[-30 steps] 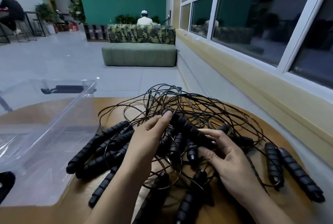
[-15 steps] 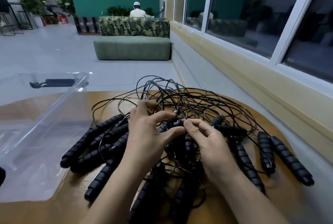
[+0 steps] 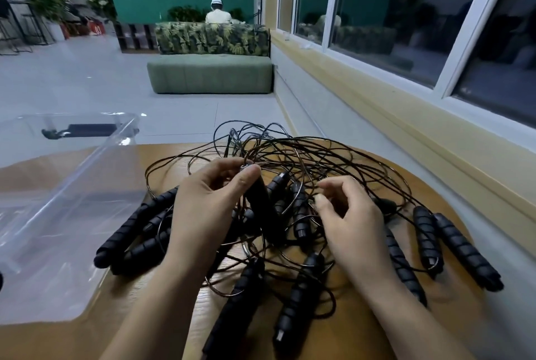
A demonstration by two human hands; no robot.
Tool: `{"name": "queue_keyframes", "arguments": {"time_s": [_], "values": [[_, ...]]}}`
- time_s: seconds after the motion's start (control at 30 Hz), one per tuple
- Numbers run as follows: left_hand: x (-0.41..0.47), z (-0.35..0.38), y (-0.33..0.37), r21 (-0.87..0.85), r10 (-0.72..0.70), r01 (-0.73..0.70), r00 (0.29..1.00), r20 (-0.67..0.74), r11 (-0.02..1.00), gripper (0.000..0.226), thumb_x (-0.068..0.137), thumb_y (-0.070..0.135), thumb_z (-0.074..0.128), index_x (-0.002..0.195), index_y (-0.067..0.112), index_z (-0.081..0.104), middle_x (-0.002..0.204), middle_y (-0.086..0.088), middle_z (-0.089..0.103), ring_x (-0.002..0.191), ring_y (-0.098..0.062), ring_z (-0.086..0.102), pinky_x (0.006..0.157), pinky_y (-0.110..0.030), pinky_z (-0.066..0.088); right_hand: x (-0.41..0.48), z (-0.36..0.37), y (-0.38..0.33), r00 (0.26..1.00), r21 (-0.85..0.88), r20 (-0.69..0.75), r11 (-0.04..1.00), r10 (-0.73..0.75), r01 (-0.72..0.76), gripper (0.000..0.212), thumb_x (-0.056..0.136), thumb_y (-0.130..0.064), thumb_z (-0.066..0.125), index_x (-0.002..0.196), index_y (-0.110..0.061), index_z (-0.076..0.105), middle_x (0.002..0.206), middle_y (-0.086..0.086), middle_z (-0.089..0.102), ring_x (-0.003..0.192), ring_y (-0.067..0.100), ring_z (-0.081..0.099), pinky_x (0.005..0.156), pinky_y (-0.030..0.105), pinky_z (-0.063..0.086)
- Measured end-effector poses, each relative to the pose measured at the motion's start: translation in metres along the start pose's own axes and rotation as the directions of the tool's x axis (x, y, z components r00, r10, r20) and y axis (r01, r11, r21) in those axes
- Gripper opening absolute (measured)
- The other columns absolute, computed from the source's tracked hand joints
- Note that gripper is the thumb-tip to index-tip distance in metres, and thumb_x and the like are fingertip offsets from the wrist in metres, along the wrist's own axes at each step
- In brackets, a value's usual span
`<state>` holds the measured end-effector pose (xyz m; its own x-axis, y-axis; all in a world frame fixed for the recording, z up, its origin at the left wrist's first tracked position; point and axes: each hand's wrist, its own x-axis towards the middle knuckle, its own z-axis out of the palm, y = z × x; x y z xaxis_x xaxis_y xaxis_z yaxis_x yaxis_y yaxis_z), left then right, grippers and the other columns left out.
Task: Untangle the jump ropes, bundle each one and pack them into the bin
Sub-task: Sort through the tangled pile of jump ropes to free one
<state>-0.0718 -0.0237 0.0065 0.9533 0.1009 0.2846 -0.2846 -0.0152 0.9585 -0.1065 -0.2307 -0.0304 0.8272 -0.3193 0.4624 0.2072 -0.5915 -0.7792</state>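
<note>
A tangle of thin black jump-rope cords (image 3: 313, 156) lies in loops on the round wooden table (image 3: 377, 327), with several black ribbed foam handles (image 3: 461, 249) spread around it. My left hand (image 3: 208, 206) pinches the top end of one black handle (image 3: 261, 203) and holds it upright in the middle of the pile. My right hand (image 3: 348, 214) hovers just right of it, fingers curled, thumb and fingertips pinching a thin cord. The clear plastic bin (image 3: 66, 185) stands on the table to the left; a dark shape shows through its far wall.
A wall with a yellow sill and dark windows (image 3: 406, 11) runs close along the table's right side. Beyond the table is tiled floor, a green bench (image 3: 210, 74) and a person sitting with their back turned (image 3: 218, 13).
My left hand has lifted one handle upright by its top end. My right hand has come off that handle's end and moved right onto a cord.
</note>
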Motion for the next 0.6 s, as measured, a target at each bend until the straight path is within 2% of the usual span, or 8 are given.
{"name": "queue_keyframes", "arguments": {"time_s": [0.1,0.2,0.23,0.3,0.37,0.43,0.5,0.6], "values": [[0.002,0.003,0.003,0.092,0.061,-0.059,0.998,-0.021,0.994,0.017,0.091,0.04,0.081,0.098,0.025,0.079,0.09,0.007,0.08,0.087,-0.013,0.075,0.078,-0.02,0.056,-0.012,-0.003,-0.016,0.96,0.039,-0.019,0.959,-0.28,0.281,0.017,0.106,-0.014,0.064,0.118,-0.023,0.071,0.113,-0.011,0.065,0.111,0.012,0.065,0.093,0.022,0.051],[0.004,0.005,0.005,0.18,0.107,-0.107,0.994,0.009,0.978,0.019,0.092,0.045,0.077,0.098,0.027,0.078,0.09,0.01,0.079,0.085,-0.007,0.074,0.076,-0.022,0.056,-0.017,0.0,-0.023,0.91,0.045,0.079,0.913,-0.407,0.405,0.025,0.108,-0.019,0.063,0.132,-0.024,0.072,0.129,-0.012,0.064,0.129,0.015,0.059,0.108,0.033,0.046],[0.004,0.006,0.005,0.191,0.106,-0.109,0.994,0.025,0.976,0.019,0.092,0.045,0.078,0.099,0.028,0.078,0.092,0.009,0.079,0.087,-0.009,0.075,0.078,-0.025,0.057,-0.018,0.002,-0.022,0.908,0.02,0.118,0.915,-0.402,0.403,0.025,0.109,-0.026,0.061,0.131,-0.027,0.073,0.13,-0.017,0.064,0.13,0.013,0.058,0.109,0.036,0.045],[0.005,0.007,0.005,0.165,0.072,-0.077,0.997,0.038,0.983,0.019,0.092,0.044,0.078,0.101,0.027,0.078,0.094,0.008,0.08,0.089,-0.01,0.076,0.08,-0.026,0.058,-0.017,0.003,-0.018,0.928,-0.077,0.221,0.943,-0.3,0.323,0.027,0.109,-0.045,0.052,0.124,-0.036,0.072,0.121,-0.025,0.066,0.124,0.005,0.056,0.107,0.039,0.041],[0.006,0.008,0.004,0.078,0.015,-0.017,1.0,0.023,0.997,0.019,0.092,0.041,0.079,0.102,0.025,0.078,0.095,0.005,0.081,0.087,-0.008,0.075,0.078,-0.023,0.055,-0.013,0.002,-0.011,0.924,-0.237,0.361,0.946,-0.126,0.221,0.045,0.106,-0.068,0.035,0.115,-0.04,0.07,0.111,-0.025,0.067,0.117,0.003,0.051,0.106,0.041,0.036],[0.009,0.009,0.004,-0.036,-0.047,0.047,0.999,-0.007,0.998,0.021,0.092,0.037,0.079,0.105,0.021,0.077,0.095,0.002,0.081,0.078,-0.006,0.071,0.073,-0.023,0.051,-0.011,0.0,-0.006,0.89,-0.382,0.452,0.915,0.063,0.129,0.061,0.098,-0.083,0.026,0.116,-0.043,0.068,0.109,-0.019,0.06,0.119,0.011,0.043,0.106,0.04,0.035],[0.013,0.009,0.004,-0.124,-0.096,0.092,0.995,-0.028,0.988,0.022,0.093,0.033,0.078,0.107,0.016,0.076,0.087,0.002,0.079,0.065,-0.004,0.064,0.063,-0.019,0.047,-0.01,-0.002,-0.006,0.86,-0.426,0.483,0.902,0.164,0.067,0.058,0.093,-0.086,0.038,0.131,-0.049,0.061,0.115,-0.015,0.052,0.122,0.015,0.034,0.105,0.038,0.036],[0.016,0.011,0.004,-0.273,-0.183,0.174,0.983,-0.01,0.946,0.023,0.096,0.034,0.074,0.105,0.012,0.073,0.072,0.003,0.062,0.052,-0.006,0.046,0.044,-0.015,0.038,-0.012,-0.007,-0.012,0.885,-0.321,0.465,0.937,0.028,0.14,0.056,0.095,-0.071,0.059,0.146,-0.053,0.047,0.115,-0.032,0.047,0.116,-0.006,0.027,0.106,0.032,0.031]]}}
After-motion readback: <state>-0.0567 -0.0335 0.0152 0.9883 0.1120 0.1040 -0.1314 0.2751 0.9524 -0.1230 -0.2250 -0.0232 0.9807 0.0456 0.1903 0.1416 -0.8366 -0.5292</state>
